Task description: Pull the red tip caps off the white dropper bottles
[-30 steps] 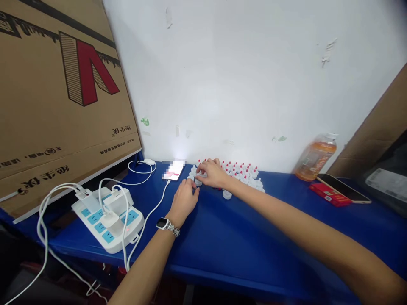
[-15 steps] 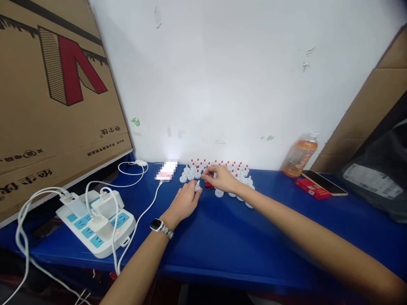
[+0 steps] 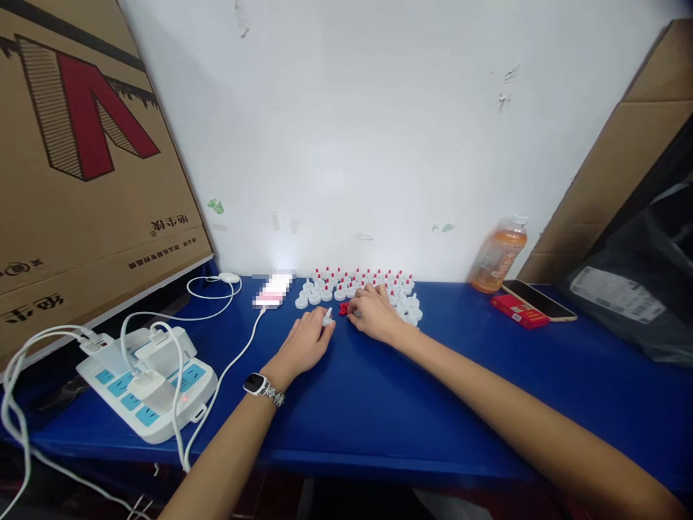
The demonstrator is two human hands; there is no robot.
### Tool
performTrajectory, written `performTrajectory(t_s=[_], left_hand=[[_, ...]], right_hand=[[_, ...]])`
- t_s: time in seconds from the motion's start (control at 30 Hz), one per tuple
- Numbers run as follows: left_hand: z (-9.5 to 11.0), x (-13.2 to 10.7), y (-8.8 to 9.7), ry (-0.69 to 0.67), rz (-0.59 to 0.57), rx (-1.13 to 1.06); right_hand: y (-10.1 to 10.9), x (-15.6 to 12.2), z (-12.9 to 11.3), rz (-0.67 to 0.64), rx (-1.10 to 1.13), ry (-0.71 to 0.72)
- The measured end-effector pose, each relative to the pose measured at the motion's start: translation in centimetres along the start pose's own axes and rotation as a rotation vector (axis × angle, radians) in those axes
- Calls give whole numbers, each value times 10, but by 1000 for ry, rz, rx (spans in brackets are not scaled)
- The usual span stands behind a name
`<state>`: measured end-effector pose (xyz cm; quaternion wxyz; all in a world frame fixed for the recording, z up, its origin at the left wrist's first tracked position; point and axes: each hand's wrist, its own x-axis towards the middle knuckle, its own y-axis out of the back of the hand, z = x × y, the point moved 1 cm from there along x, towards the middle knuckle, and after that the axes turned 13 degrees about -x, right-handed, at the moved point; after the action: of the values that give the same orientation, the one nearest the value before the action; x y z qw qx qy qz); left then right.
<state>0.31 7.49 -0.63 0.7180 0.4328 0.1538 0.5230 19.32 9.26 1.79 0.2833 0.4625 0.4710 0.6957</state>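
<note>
My left hand is closed round a white nozzle cap, its bare pointed tip sticking up between thumb and forefinger. On the blue table, my right hand has its fingers bent down at a small pile of red tip caps. Its fingertips touch the pile; whether one cap is pinched there is hidden. Behind both hands stand rows of white nozzle caps with red tips. Several plain white nozzle caps stand at the left of the group, and more at its right, partly behind my right hand.
A power strip with plugs and white cables lies at the left, near a blurred-out lit device. An orange drink bottle, a phone and a red box sit at the right. Cardboard leans at left.
My right hand has dropped from above the red tip caps down onto the pile. My left hand still holds the white nozzle cap. The whole view has shifted slightly.
</note>
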Motion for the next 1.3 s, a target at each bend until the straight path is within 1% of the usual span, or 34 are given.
performTrajectory(t_s=[0.1,0.2,0.3,0.4,0.53,0.7,0.87,1.07,1.17,1.3], left_hand=[[2,0,-1,-12,-6,-7],[4,-1,-3,-27,-7,-23],[6,-2,-5,-48,-8,-36],[6,-1,-6,-68,-9,-69],[6,0,-7,-82,12,-122],[9,-2,-6,-67,44,-146],[12,-5,-5,-58,30,-138],[20,-5,-2,-144,93,-191],[23,-4,-1,-161,105,-191],[24,-3,-4,-171,128,-164]], right_hand=[[-1,0,-2,129,181,-53],[-3,2,-6,241,534,-144],[-7,5,-14,292,848,-259],[-9,4,-24,298,981,-323],[-6,1,-35,323,987,-311],[-5,-1,-35,384,972,-334],[-9,-1,-38,355,991,-295],[-1,2,-43,459,1033,-237],[0,4,-42,471,1020,-220],[1,5,-40,479,955,-235]])
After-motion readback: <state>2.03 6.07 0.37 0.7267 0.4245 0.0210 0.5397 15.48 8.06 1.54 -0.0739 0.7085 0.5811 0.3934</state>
